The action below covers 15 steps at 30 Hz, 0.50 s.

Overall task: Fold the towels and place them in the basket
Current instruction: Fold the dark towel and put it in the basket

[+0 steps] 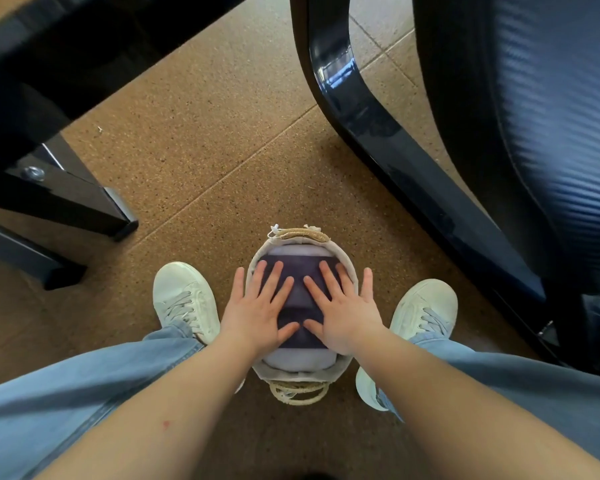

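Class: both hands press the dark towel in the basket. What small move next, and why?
Probably lift both hands off. The left hand and right hand lie flat, gripping nothing, and the dark towel already sits folded in the basket on a pale towel.

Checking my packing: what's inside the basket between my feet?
A folded dark purple towel lies on a pale lavender towel inside the basket. The left hand and right hand press flat on the dark one; anything beneath the towels is covered.

Head camera looks steeply down, close above the basket (300,391) on the floor (205,150)
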Available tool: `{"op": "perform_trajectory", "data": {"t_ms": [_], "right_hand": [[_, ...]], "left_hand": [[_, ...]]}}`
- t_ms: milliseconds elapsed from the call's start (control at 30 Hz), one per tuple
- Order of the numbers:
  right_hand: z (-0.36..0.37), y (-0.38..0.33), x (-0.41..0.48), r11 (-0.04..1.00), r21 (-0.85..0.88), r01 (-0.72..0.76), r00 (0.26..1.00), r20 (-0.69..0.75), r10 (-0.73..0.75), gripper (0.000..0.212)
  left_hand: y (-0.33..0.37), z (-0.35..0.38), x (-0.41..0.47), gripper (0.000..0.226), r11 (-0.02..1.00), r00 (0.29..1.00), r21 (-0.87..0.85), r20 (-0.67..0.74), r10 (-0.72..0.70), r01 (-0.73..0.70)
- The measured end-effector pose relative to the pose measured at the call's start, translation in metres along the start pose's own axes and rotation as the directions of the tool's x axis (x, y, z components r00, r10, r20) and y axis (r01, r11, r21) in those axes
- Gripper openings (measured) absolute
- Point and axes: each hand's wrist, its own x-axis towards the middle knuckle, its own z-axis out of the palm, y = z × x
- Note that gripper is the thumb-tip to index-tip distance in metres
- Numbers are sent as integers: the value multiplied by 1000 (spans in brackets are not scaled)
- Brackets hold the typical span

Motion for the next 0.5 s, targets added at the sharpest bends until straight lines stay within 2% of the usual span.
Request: {"op": "perform_trajectory", "data": {"t_ms": [167, 233, 300, 367, 433, 500], "right_hand": [[-4, 1, 9, 994, -104, -43, 991, 125, 56, 85], [-15, -10, 15, 984, -171, -57, 989, 128, 80, 89], [-24, -22, 16, 971, -237, -45, 996, 58, 61, 93], [-22, -27, 12, 975, -223, -20, 999, 23, 25, 105], [-11, -20, 8, 975, -221, 4, 997, 74, 12, 123], [-2, -6, 7, 967, -256, 11, 995, 95, 14, 131]], "left_hand": [[-7, 5, 1, 90, 994, 998, 113, 68, -4, -3], [0, 0, 4, 89, 997, 1000, 81, 23, -19, 17], [5, -2, 5, 90, 999, 997, 36, -73, -21, 23], [7, 2, 3, 99, 998, 995, 54, -93, 21, -16], [5, 7, 2, 109, 994, 998, 101, -33, 53, -50], [-1, 12, 4, 111, 990, 999, 139, -2, 39, -39]]}}
